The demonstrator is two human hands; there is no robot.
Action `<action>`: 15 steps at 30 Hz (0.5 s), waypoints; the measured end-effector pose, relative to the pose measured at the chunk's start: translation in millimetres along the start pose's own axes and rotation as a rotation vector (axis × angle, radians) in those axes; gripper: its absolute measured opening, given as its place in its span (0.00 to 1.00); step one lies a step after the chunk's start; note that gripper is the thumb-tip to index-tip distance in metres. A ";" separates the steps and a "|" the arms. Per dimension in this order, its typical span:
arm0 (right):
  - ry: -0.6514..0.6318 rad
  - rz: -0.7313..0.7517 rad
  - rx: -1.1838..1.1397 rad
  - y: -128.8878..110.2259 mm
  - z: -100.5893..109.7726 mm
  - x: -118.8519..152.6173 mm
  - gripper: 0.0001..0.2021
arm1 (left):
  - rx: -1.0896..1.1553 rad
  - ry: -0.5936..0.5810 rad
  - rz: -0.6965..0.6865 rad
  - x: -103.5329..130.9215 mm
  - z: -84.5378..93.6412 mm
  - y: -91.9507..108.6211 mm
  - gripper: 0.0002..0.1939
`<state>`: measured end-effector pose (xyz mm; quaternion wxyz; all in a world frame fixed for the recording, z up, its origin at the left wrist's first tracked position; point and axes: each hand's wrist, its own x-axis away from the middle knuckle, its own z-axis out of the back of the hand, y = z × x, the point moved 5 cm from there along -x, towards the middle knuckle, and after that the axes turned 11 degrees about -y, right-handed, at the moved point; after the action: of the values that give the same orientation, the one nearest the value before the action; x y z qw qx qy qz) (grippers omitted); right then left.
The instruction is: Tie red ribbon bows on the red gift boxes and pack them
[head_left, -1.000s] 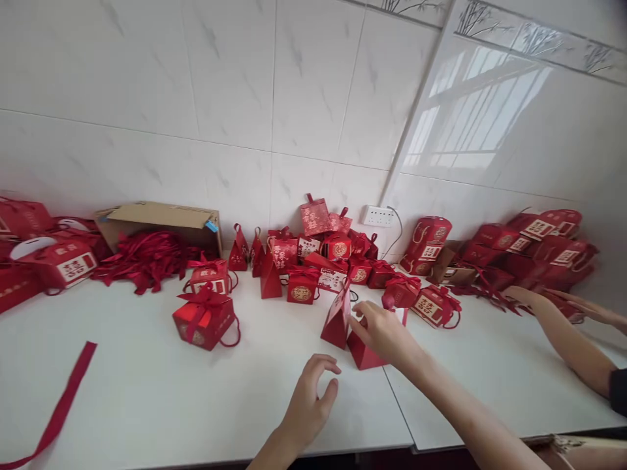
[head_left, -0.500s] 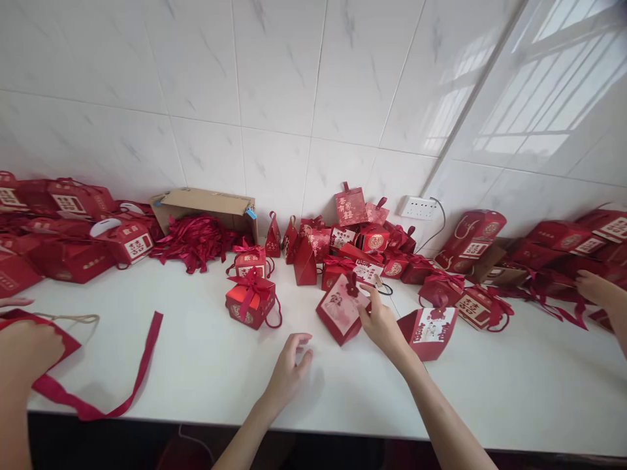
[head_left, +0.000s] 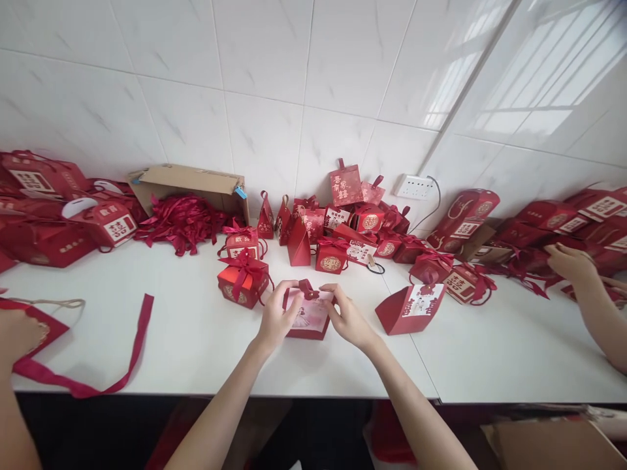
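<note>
Hands, left [head_left: 281,318] and right [head_left: 349,320], both half-closed, pinching the upper sides of 1 pink-fronted box [head_left: 314,318] on the surface [head_left: 181,333]. Guessing I'm squaring up its top; next move needs a light, even pinch. Red box pile [head_left: 368,220] sits beyond.

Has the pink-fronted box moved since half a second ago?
Yes. Against the wall socket, the pink-fronted box has shifted left and toward the wearer's edge of the table.
</note>
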<state>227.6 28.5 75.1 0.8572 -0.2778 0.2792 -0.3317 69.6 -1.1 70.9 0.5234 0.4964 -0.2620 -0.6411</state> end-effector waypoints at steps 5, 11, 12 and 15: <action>0.445 -0.010 0.178 -9.8 -3.9 26.1 0.18 | -0.110 0.204 -0.160 15.2 -8.3 6.7 0.04; 0.253 -0.045 0.073 -24.1 -15.7 39.1 0.34 | -0.049 0.076 -0.395 59.3 -47.2 24.2 0.23; 0.256 -0.069 0.041 -22.5 -11.4 39.2 0.31 | 0.002 -0.021 -0.402 64.8 -54.4 24.8 0.26; 0.286 -0.126 -0.075 -13.0 5.3 37.9 0.20 | 0.081 -0.216 -0.414 71.8 -63.7 25.2 0.26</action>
<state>249.4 -5.6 76.2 0.7752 -0.2766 0.3925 -0.4104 140.9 -64.2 42.9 0.3296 0.4885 -0.2346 -0.7731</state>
